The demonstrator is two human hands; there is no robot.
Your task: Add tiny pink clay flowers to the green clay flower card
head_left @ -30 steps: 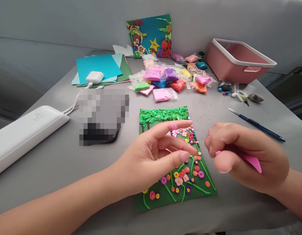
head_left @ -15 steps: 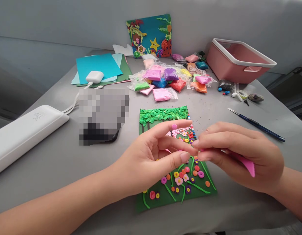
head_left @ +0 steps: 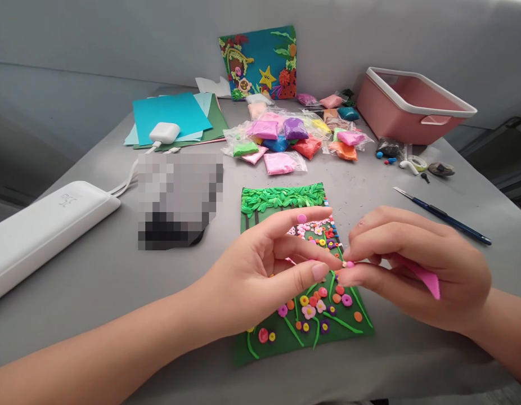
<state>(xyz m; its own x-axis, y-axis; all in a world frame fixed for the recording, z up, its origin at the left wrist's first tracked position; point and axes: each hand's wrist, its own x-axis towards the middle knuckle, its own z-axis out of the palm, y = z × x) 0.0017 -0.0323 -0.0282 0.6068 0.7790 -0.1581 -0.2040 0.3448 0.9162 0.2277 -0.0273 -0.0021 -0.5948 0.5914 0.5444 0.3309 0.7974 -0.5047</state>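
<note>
My left hand [head_left: 281, 264] hovers over the card with its fingers apart. A flat pink clay dot [head_left: 301, 218] sits on its index finger. By its middle fingertip is a tiny pink clay piece [head_left: 350, 264], between the slightly parted thumb and index finger of my right hand [head_left: 416, 264]. The other right fingers curl round a pink clay tool [head_left: 427, 278] with a fine-toothed edge; most of it is hidden. Under both hands lies a dark green card [head_left: 277, 346] with clay leaves, stems and small colourful flowers, partly covered by my left hand.
Bagged coloured clay [head_left: 281, 163] is heaped behind the card. A pink basket [head_left: 412, 115] and a craft knife [head_left: 444, 214] lie right. Left are a white power bank [head_left: 53, 225], a blurred dark object [head_left: 180, 202] and blue sheets [head_left: 171, 118]. A sea picture [head_left: 260, 53] leans behind.
My right thumb and index finger have parted slightly, so the tiny pink clay piece between them now shows. My left hand has hardly moved.
</note>
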